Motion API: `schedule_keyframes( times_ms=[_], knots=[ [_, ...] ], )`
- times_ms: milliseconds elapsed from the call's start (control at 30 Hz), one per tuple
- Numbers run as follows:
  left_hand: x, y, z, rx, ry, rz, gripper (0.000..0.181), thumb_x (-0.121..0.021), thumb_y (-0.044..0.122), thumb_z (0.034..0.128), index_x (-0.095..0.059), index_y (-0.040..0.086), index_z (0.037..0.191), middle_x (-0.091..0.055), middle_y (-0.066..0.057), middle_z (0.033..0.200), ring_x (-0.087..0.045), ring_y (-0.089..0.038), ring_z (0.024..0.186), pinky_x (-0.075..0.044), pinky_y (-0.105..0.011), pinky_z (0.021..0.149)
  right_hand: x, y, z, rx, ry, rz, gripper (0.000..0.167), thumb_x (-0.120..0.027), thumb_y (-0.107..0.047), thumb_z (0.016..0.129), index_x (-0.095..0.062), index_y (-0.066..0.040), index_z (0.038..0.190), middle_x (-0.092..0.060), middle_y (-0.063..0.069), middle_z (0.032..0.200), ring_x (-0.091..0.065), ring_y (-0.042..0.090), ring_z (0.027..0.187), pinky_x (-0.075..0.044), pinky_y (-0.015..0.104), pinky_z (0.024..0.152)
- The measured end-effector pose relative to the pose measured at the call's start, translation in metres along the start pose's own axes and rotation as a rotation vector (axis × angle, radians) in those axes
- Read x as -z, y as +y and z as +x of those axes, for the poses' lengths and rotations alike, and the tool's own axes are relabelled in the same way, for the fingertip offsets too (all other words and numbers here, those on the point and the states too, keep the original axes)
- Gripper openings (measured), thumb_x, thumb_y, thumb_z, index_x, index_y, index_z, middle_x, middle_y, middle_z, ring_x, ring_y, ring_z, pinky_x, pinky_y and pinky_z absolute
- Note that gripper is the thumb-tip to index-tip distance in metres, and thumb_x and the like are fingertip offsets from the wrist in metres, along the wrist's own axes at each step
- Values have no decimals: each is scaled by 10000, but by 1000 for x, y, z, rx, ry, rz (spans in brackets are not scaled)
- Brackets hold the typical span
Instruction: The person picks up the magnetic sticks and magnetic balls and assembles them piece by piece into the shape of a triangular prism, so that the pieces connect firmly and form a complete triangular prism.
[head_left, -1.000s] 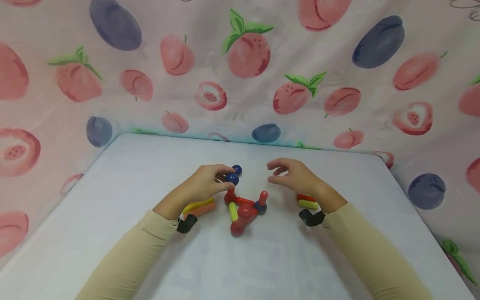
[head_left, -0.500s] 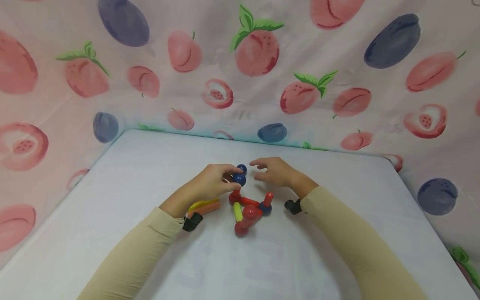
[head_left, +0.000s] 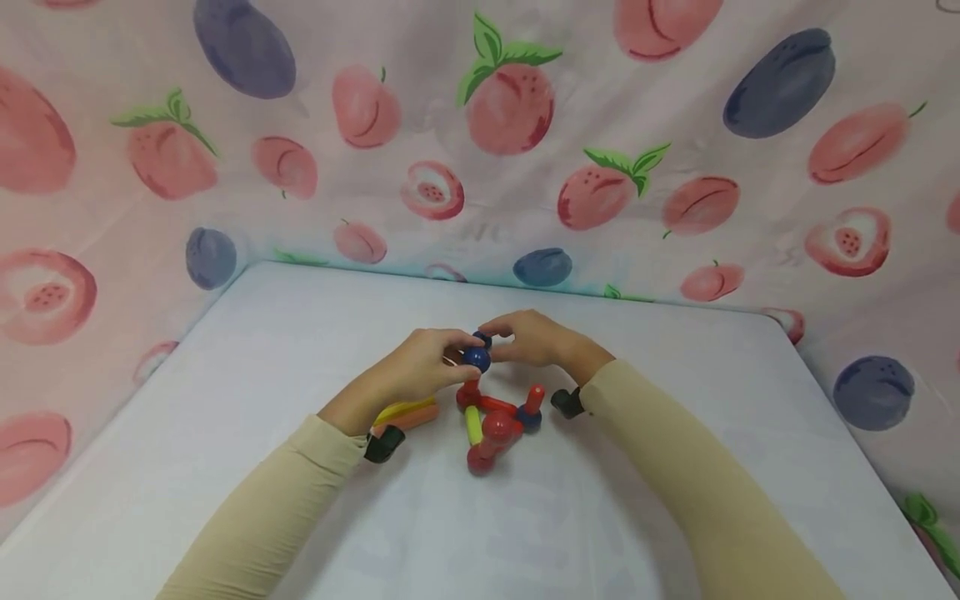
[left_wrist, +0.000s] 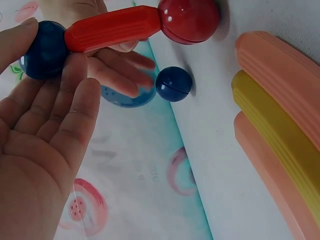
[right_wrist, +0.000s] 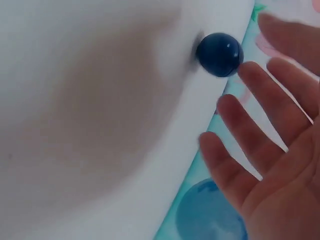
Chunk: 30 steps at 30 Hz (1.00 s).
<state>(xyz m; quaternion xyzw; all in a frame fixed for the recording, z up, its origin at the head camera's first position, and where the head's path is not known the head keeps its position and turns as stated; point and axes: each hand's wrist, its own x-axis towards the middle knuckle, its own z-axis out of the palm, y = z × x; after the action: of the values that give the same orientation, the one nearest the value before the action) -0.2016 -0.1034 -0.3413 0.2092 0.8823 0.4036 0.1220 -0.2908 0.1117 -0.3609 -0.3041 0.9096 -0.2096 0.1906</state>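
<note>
Shiny blue plastic-looking ball point(left_wrist: 46, 50) sits in the pinch of my left hand point(head_left: 423, 364), atop a red ridged rod point(left_wrist: 114, 28), at eleven o'clock of the red and yellow-green stick-and-ball structure point(head_left: 498, 426). My right hand point(head_left: 534, 338), relaxed and holding nothing, has just come from three o'clock toward a loose blue ball point(right_wrist: 220, 55); this ball, I judge, is now reachable.

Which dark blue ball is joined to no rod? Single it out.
The loose glossy dark blue ball on the white table, beside the right hand; the others join red rods: one pinched by the left hand, one untouched.
</note>
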Motion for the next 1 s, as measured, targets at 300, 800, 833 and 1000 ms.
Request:
schedule_keyframes(
  times_ms=[300,800,833,1000],
  knots=[
    [-1,-3,-1,6,9,3,443,-733,208,938,-615,72,1343,-684,-35,1100,-642,-156,999,-547,-282,845,-5,4,1,-28,19,39,518,-679,-268,938,-566,-155,1431,-583,113,1379,-528,305,1253,-484,475,983],
    [0,-2,-2,-8,8,17,446,-719,216,948,-608,63,1352,-683,-20,1103,-636,-157,1013,-546,-287,846,-12,3,-1,-106,-124,55,428,-751,-213,917,-649,-136,1325,-643,43,1232,-583,229,1104,-503,381,950],
    [0,-2,-2,-9,7,16,448,-719,217,948,-607,64,1354,-683,-17,1106,-636,-155,1014,-545,-285,847,-12,4,-2,-107,-130,54,401,-746,-205,920,-660,-126,1303,-656,34,1200,-592,221,1082,-508,371,943],
    [0,-1,-3,5,5,11,450,-717,211,950,-601,67,1360,-687,-11,1103,-635,-154,1017,-544,-287,852,-10,10,-11,-100,-72,74,358,-726,-188,924,-672,-118,1271,-663,16,1181,-604,211,1083,-505,386,959]
  ],
)
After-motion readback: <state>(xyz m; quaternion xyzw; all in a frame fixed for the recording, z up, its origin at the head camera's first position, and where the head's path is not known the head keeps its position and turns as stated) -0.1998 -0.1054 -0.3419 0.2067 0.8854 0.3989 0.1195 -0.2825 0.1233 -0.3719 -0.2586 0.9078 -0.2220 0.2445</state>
